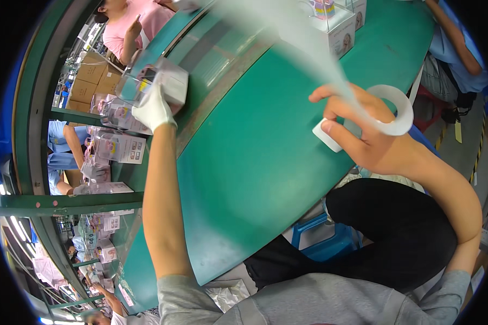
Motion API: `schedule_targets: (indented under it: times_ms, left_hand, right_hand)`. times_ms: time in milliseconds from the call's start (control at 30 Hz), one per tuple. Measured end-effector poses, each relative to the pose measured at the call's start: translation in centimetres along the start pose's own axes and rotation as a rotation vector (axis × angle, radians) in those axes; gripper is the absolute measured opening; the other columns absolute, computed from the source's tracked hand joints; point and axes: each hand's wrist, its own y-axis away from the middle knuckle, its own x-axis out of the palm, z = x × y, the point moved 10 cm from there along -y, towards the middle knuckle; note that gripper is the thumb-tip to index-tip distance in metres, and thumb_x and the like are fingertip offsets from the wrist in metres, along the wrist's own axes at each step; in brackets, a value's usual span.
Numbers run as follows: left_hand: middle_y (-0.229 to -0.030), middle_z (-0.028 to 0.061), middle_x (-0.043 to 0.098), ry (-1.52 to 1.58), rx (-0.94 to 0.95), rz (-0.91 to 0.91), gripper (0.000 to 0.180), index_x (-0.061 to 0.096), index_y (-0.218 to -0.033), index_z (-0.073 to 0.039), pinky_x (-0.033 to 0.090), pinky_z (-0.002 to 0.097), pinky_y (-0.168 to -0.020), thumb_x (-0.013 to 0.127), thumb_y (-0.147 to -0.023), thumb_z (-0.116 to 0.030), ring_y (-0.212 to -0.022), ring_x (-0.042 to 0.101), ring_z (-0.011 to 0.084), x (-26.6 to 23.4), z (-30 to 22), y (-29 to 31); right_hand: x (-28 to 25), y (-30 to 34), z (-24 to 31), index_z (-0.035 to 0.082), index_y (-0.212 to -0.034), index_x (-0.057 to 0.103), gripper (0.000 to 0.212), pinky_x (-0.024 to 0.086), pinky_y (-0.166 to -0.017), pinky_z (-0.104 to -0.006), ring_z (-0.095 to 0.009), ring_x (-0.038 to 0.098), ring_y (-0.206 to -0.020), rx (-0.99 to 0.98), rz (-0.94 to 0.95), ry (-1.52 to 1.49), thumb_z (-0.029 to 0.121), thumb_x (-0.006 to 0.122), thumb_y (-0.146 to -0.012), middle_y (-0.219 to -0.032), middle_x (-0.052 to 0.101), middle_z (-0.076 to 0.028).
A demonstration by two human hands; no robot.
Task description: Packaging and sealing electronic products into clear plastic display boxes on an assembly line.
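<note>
My left hand [156,110], in a white glove, reaches to the conveyor at the far left. Its fingers grip the near side of a box [174,85] with a white base and a clear cover. The bare right hand [363,127] is over the table's right side, fingers bent. At its thumb tip is a small white rounded label [326,135], apparently pinched there. A pale strip [320,51], smeared by motion, runs from the top down to this hand and curls in a loop [402,111] by the wrist.
The green table [244,146] lies before me. More clear-topped boxes [333,35] stand at its far side, and several others [127,147] line the conveyor behind a green metal frame [70,203]. Co-workers sit across and at the right. A blue stool [331,241] is under the table.
</note>
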Motion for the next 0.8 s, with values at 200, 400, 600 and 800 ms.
schedule_targets:
  times_ms: [200, 400, 600, 800]
  left_hand:
    - [-0.142, 0.0249, 0.053, -0.161, 0.056, -0.016, 0.078, 0.045, -0.142, 0.007, 0.048, 0.0451, -0.102, 0.079, -0.082, -0.029, -0.123, 0.059, 0.0307, -15.5, -8.2, 25.3]
    - [-0.141, 0.0213, 0.050, -0.304, 0.083, -0.130, 0.072, 0.042, -0.147, 0.003, 0.041, 0.0408, -0.108, 0.075, -0.084, -0.009, -0.128, 0.053, 0.0292, -9.0, -9.6, 33.7]
    - [-0.126, 0.0174, 0.058, 0.045, 0.377, -0.304, 0.059, 0.052, -0.138, 0.003, 0.043, 0.0372, -0.100, 0.072, -0.083, 0.002, -0.118, 0.054, 0.0239, -5.1, -17.8, 36.4]
    - [-0.108, 0.0122, 0.064, 0.288, 0.005, 0.253, 0.028, 0.065, -0.115, 0.004, 0.047, 0.0311, -0.086, 0.069, -0.087, 0.006, -0.097, 0.059, 0.0185, 2.8, -18.2, 37.3]
  right_hand:
    - [2.4, -0.8, 2.7, -0.001, -0.092, 0.057, 0.010, 0.048, -0.076, -0.0324, -0.022, 0.060, -0.086, -0.095, 0.149, -0.220, 0.005, 0.061, -0.098, -0.096, 0.062, -0.012]
    - [4.9, -1.1, 6.6, 0.000, -0.094, 0.063, 0.013, 0.050, -0.071, -0.0269, -0.017, 0.065, -0.077, -0.052, 0.210, -0.631, 0.012, 0.068, -0.098, -0.083, 0.065, -0.008]
    - [3.0, -0.4, 9.5, 0.001, -0.095, 0.065, 0.011, 0.051, -0.068, -0.0276, -0.017, 0.066, -0.074, -0.243, 0.236, -0.533, 0.011, 0.068, -0.098, -0.084, 0.068, -0.008]
    - [0.7, -0.1, 11.0, 0.001, -0.094, 0.065, 0.006, 0.051, -0.065, -0.0302, -0.019, 0.067, -0.071, -0.294, 0.268, -0.434, 0.006, 0.069, -0.095, -0.085, 0.069, -0.008]
